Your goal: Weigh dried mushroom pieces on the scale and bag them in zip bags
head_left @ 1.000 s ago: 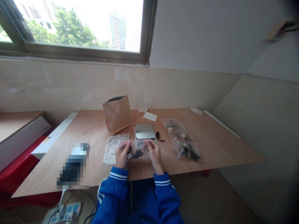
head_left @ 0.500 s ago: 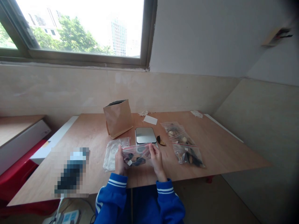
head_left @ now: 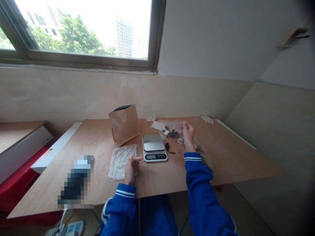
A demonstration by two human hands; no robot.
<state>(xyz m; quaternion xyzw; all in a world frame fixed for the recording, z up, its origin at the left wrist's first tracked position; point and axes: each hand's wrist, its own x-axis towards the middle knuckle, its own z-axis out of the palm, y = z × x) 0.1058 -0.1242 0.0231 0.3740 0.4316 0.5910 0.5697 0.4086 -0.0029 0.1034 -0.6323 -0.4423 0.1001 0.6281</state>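
My right hand [head_left: 188, 136] is raised above the table's far side and pinches the top corner of a transparent zip bag [head_left: 171, 131] holding dark pieces. That bag hangs beside the digital kitchen scale [head_left: 154, 148], not touching it. My left hand [head_left: 131, 170] rests near the table's front edge, fingers apart, at the edge of a flat, crumpled plastic bag [head_left: 120, 163]. A dark shell piece [head_left: 169, 148] lies right of the scale. My right forearm partly hides filled zip bags [head_left: 205, 157].
A kraft paper bag [head_left: 124, 124] stands at the back of the plywood table [head_left: 233, 164], near a white card [head_left: 157, 125] and tissue scraps [head_left: 207, 119]. A pixelated object [head_left: 75, 178] lies at the left. A power strip [head_left: 73, 227] sits below the front edge.
My right hand has carried the zip bag up and to the right, away from my left hand, which has let go. The scale's front and display now show.
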